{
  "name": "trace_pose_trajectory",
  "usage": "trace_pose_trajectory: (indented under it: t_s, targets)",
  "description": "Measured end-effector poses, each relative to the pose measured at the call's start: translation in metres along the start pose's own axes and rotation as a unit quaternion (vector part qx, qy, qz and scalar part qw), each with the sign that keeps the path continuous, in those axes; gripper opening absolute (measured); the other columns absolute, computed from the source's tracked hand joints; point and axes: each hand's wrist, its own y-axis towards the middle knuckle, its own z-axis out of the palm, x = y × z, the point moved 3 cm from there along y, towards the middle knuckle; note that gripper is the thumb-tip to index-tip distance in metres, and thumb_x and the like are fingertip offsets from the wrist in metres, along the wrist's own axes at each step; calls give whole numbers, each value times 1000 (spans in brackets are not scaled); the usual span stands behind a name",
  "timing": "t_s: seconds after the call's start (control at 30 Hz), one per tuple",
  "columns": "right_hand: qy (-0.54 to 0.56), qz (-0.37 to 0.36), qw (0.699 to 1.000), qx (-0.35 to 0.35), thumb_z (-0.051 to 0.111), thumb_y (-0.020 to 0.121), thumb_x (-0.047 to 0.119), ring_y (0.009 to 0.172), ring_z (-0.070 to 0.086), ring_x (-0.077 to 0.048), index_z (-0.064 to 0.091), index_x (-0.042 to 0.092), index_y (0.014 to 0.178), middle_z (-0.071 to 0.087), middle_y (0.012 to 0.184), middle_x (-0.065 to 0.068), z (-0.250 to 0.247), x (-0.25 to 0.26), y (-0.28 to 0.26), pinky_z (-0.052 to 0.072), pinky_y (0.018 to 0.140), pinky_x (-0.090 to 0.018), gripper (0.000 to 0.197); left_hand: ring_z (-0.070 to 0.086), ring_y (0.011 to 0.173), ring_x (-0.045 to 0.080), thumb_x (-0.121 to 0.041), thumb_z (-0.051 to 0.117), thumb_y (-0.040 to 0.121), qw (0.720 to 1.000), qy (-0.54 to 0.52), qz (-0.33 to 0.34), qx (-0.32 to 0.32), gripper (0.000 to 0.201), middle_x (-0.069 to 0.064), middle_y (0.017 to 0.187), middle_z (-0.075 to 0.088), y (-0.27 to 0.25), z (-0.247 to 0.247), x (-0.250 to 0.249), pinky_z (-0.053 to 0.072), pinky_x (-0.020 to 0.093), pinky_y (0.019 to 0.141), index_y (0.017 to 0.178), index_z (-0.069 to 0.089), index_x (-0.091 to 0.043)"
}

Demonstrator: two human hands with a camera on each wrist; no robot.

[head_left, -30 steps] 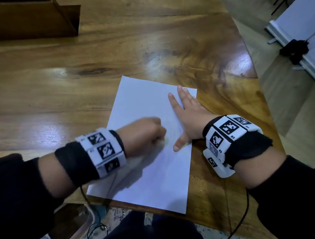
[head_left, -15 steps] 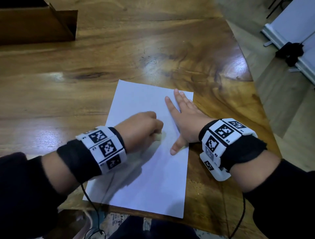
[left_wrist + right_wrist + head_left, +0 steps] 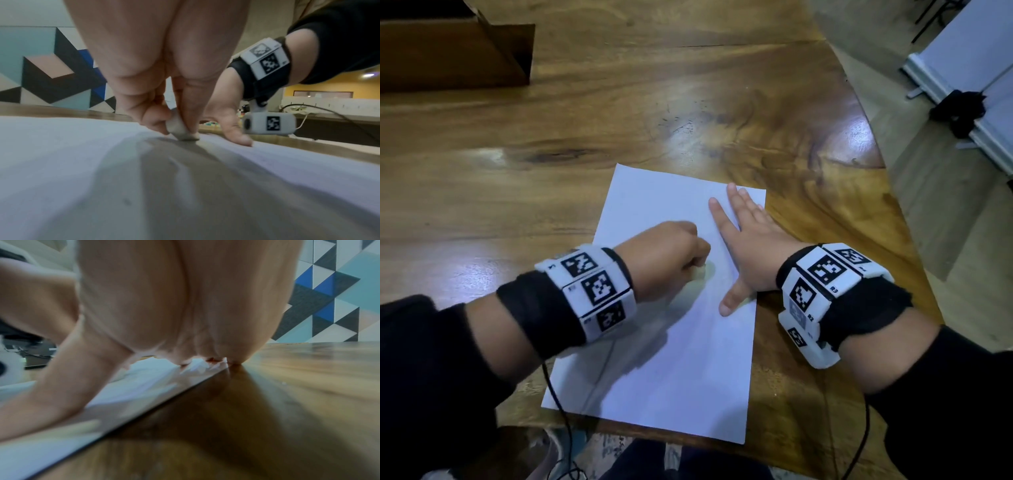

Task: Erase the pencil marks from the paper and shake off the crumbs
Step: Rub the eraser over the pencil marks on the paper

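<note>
A white sheet of paper (image 3: 671, 359) lies on the wooden table (image 3: 619, 120), its near edge at the table's front rim. My left hand (image 3: 671, 257) is curled over the middle of the sheet and pinches a small white eraser (image 3: 180, 129) whose bottom touches the paper (image 3: 61, 162). My right hand (image 3: 746, 240) lies flat on the sheet's right side, fingers straight and thumb spread, pressing the paper (image 3: 51, 443) down. Any pencil marks are too faint to make out.
A brown wooden box (image 3: 448, 51) stands at the table's far left corner. The table's curved right edge (image 3: 893, 205) drops to the floor, where a white panel with a black object (image 3: 959, 109) stands. Cables hang from both wrists.
My left hand with the eraser has shifted a little back and forth over the same spot mid-sheet. The right hand has stayed flat on the paper.
</note>
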Motion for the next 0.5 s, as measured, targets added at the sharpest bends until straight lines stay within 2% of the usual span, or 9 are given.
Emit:
trace_pose_trajectory:
  t_s: [0.07,0.1,0.13,0.2,0.23,0.27,0.3,0.4,0.5]
  targets:
    - [0,-1,1000,-4,82,50,64,136,-39,-25,-33,17,143,-45,145,-14,0,0,0,-17,112,-35,155,44,61,17,-15,52,81,998,-55,-24,29,10,-4,67,41,-17,22,-2,33,26,57,77,58,-7]
    - [1,-2,1000,-7,82,50,64,136,-39,-24,-33,17,143,-45,145,-14,0,-1,0,-17,112,-35,155,43,60,10,-18,51,82,995,-63,-51,61,14,-8,66,41,-30,29,-4,35,25,58,87,59,-6]
    - [2,-3,1000,-8,81,49,64,136,-39,-24,-33,17,143,-45,145,-14,0,-1,0,-16,113,-35,155,44,61,7,-20,51,82,995,-34,-40,82,21,-11,65,43,-41,37,-3,39,24,63,96,58,-6]
    - [7,-4,1000,-10,81,50,64,136,-39,-24,-33,17,143,-44,145,-13,0,-1,0,-16,113,-35,154,51,68,12,-19,52,81,992,4,0,126,26,-12,68,48,-48,45,0,42,23,71,102,58,-4]
    - [9,-5,1000,-12,81,50,64,136,-39,-24,-32,17,143,-44,146,-13,0,-1,0,-16,113,-35,154,53,72,15,-19,53,81,991,-29,-7,127,24,-13,69,48,-45,40,1,40,17,70,100,61,-6]
    - [13,-8,1000,-13,81,51,63,136,-38,-24,-32,16,143,-43,146,-13,0,-1,-1,-15,114,-35,154,53,72,14,-20,54,80,989,-86,-35,119,20,-15,69,46,-38,33,3,35,8,67,95,63,-10]
    - [18,-9,1000,-15,81,51,62,137,-37,-24,-31,14,144,-43,146,-13,0,-1,0,-14,115,-36,153,50,69,10,-21,56,79,993,-81,-32,83,14,-16,70,45,-29,20,4,33,6,63,89,65,-15]
    - [27,7,999,-36,81,51,62,139,-33,-23,-30,10,144,-40,148,-12,0,-6,-1,-14,114,-37,154,46,76,12,-24,64,79,998,-30,-36,-35,16,-3,84,51,-5,-9,16,32,15,63,90,63,-14]
    - [39,45,997,-54,80,51,65,140,-31,-21,-29,8,144,-37,150,-11,0,-15,-5,-17,112,-39,154,49,93,27,-23,64,78,996,19,-21,-86,19,9,102,55,-1,-10,24,43,32,83,91,63,-10]
